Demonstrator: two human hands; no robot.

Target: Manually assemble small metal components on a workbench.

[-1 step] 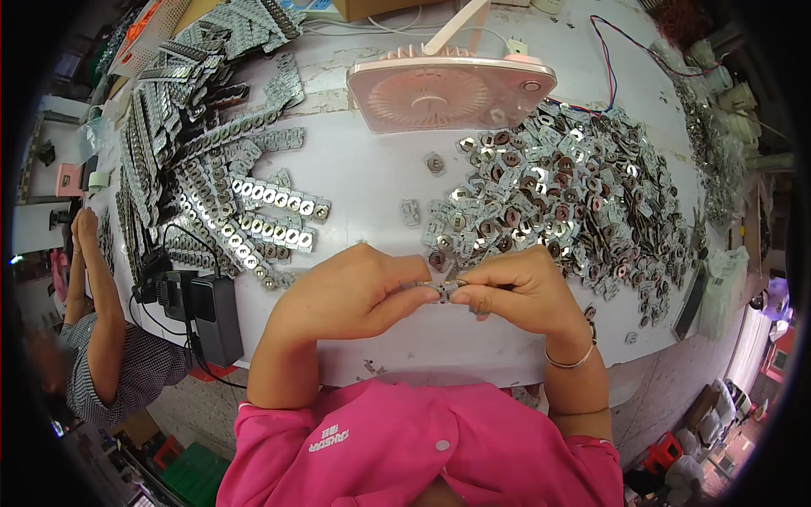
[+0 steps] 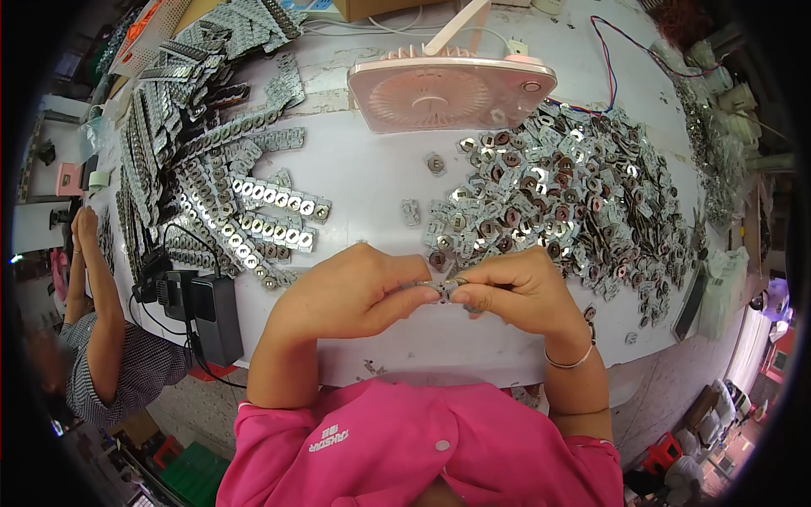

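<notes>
My left hand [image 2: 359,291] is closed above the near part of the white table [image 2: 367,203], thumb and forefinger pinching a small silvery metal piece [image 2: 441,290]. Facing it, my right hand [image 2: 519,291] is closed too, its fingertips pinched on a small metal part that meets the left hand's piece. Fingers cover most of both, so their full shape is hidden. Just beyond the hands, to the right, spreads a heap of loose metal parts [image 2: 541,194] with round brownish or shiny centres. Joined strips of similar parts [image 2: 279,198] lie piled on the left.
A pink fan [image 2: 431,97] stands at the back middle. Black power adapters [image 2: 215,317] with cables sit at the left front edge. Red and blue wires [image 2: 608,68] run behind the heap. Another person's arms [image 2: 97,279] reach in at far left. A dark bar [image 2: 691,302] lies at the right edge.
My right fingertips have shifted very slightly, and the grey bit under the right thumb shows less. Everything else looks the same.
</notes>
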